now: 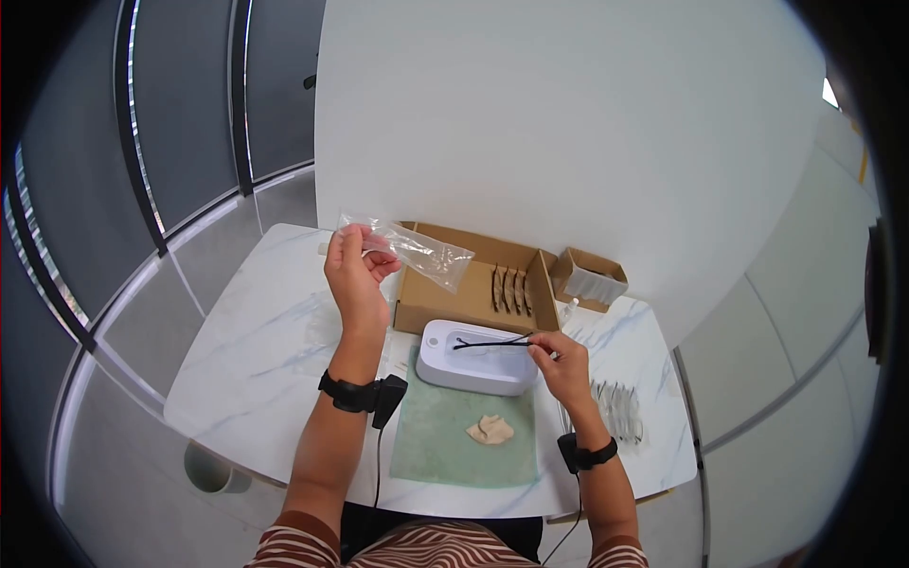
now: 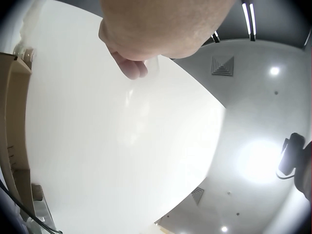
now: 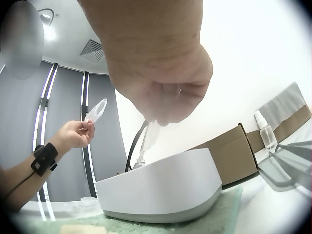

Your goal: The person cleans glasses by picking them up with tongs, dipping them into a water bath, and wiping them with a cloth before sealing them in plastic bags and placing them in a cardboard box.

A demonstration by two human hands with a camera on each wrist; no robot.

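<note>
Aloft, the left hand (image 1: 360,281) pinches a crinkled clear bag (image 1: 421,252); the right hand (image 1: 564,367) grips slim black glasses (image 1: 492,345).

The shirt (image 1: 445,547) has wavy stripes of reddish brown and off-white. Its left sleeve (image 1: 303,538) and right sleeve (image 1: 620,553) carry the same stripes; a plain brown band edges the left one. The left hand (image 1: 358,279) and right hand (image 1: 562,367) are bare. Each wrist wears a black band: left band (image 1: 347,393), right band (image 1: 597,458). On each sits a small, boxy black camera: left camera (image 1: 388,399), right camera (image 1: 568,452). A thin, dark cable runs from each: left cable (image 1: 379,469), right cable (image 1: 579,502).
</note>
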